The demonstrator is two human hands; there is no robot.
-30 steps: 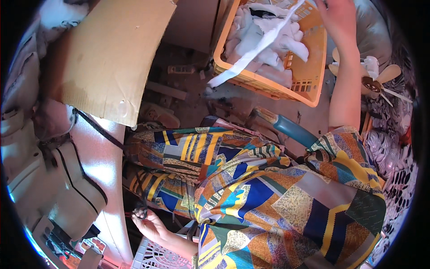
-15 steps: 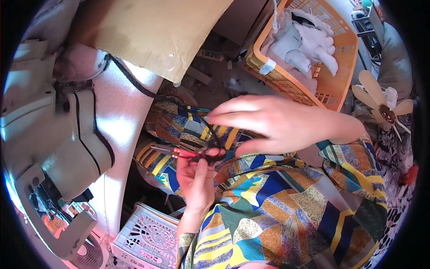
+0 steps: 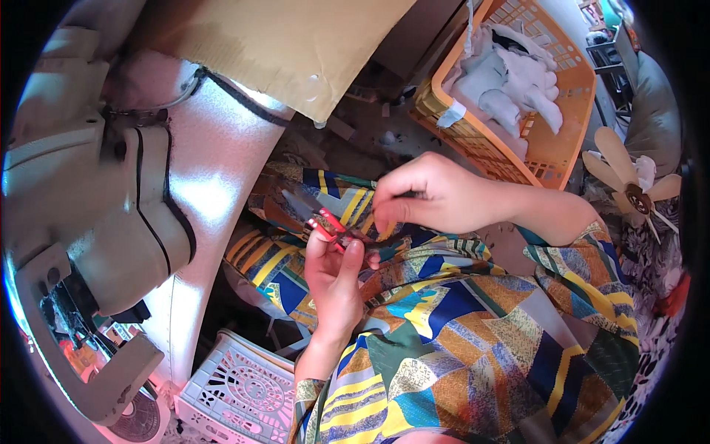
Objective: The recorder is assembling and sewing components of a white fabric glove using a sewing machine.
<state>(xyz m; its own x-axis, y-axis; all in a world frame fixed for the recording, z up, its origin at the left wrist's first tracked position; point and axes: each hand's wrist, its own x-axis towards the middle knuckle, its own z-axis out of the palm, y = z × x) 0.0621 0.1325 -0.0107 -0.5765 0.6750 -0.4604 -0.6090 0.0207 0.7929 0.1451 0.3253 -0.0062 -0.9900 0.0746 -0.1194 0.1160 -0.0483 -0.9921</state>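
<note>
My left hand (image 3: 334, 285) is closed around a small pair of red-handled scissors (image 3: 330, 219), above the patterned cloth over my lap. Their grey blades (image 3: 297, 205) point up and to the left, away from me. My thumb presses near the handle end, where the fingers partly hide it. To the right and slightly higher, my right hand (image 3: 433, 194) has its fingers curled in toward the thumb. Something dark shows between those fingers, too small to name. A gap separates the right hand from the scissors.
A beige sewing machine (image 3: 122, 229) stands at the left beside a white surface (image 3: 214, 170). Brown cardboard (image 3: 296, 52) lies beyond it. An orange basket (image 3: 569, 140) of white gloves (image 3: 499, 85) sits far right, near a fan (image 3: 629, 177). A white plastic crate (image 3: 240, 392) is low left.
My right hand's fingers, stretched out before, have curled in, and the hand has moved slightly away from the scissors. The left hand has shifted a little up and right, turning the blades upward.
</note>
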